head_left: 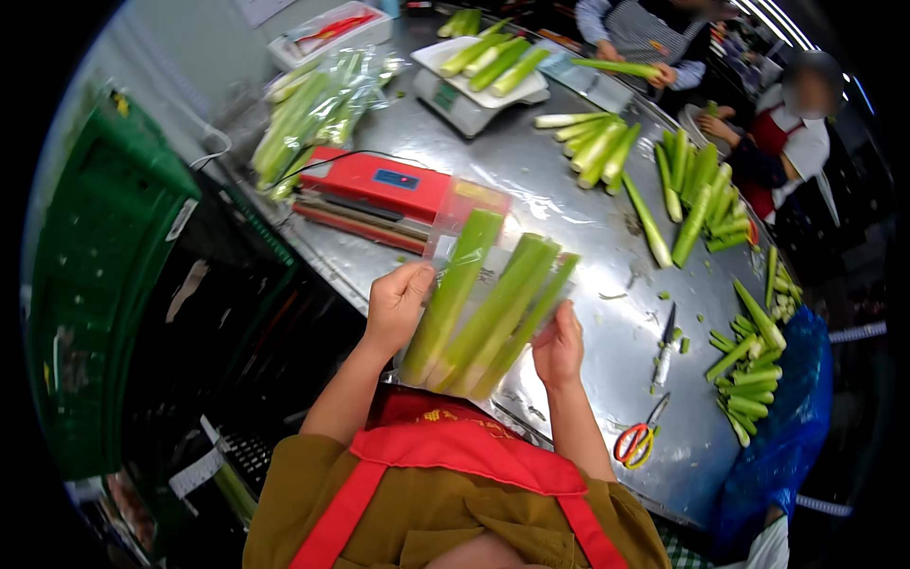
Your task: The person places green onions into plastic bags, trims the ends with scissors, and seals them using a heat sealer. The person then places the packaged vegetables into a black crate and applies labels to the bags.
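My left hand (398,302) pinches the left edge of a clear plastic bag (466,201) in front of my body. On the bag's other side, my right hand (559,346) grips its right edge, thumb upward. Inside lie several thick green vegetable stalks (493,308), paler toward the end near me. The bag's upper part overlaps a red bag sealer (398,188) on the metal table (578,431); whether they touch, I cannot tell. Fingers behind the bag are partly hidden.
Beyond the sealer stand a scale (474,100) with stalks on it and a pile of bagged stalks (318,114). Loose stalks (597,147) lie at the back and right. A knife (665,351) and scissors (640,436) rest to the right. Co-workers (654,43) stand opposite. Green crates (104,284) are at left.
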Tool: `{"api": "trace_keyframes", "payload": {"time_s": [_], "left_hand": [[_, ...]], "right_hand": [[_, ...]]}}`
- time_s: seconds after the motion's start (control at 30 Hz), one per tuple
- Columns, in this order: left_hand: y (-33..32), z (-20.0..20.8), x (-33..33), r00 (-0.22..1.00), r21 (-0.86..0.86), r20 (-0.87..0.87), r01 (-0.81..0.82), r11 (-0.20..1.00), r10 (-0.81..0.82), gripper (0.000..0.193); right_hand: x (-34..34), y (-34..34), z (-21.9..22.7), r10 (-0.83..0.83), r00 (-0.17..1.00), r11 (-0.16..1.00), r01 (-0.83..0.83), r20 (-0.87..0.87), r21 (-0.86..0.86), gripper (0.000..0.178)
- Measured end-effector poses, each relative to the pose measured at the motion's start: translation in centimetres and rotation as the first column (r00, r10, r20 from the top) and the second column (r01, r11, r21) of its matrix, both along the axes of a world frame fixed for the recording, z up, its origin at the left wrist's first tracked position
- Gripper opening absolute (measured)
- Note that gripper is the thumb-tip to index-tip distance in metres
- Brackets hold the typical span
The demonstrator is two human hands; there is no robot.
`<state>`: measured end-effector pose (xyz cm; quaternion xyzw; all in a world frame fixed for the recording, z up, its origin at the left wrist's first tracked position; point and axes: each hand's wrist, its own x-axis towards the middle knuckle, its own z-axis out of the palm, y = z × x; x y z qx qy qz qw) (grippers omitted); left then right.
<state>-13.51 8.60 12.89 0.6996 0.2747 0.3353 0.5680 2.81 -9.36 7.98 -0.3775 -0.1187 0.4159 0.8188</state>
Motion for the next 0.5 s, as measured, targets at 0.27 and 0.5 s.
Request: {"api": "trace_keyframes", "payload": {"time_s": [0.27, 0.5], "left_hand": [[5.2, -11.4, -10.4, 0.964, -0.488, -0.152, -0.267, 0.831, 0.220, 0.029], [9.9, -14.1, -13.8, 0.964, -0.560, -0.232, -0.242, 0.793, 0.130, 0.033]], "right_hand": [[-8.6, 7.4, -7.8, 0.239, 0.882, 0.919, -0.341, -0.406, -0.200, 0.044], [-10.9, 12.0, -10.1, 0.266, 0.851, 0.844, -0.433, -0.453, -0.317, 0.043]]}}
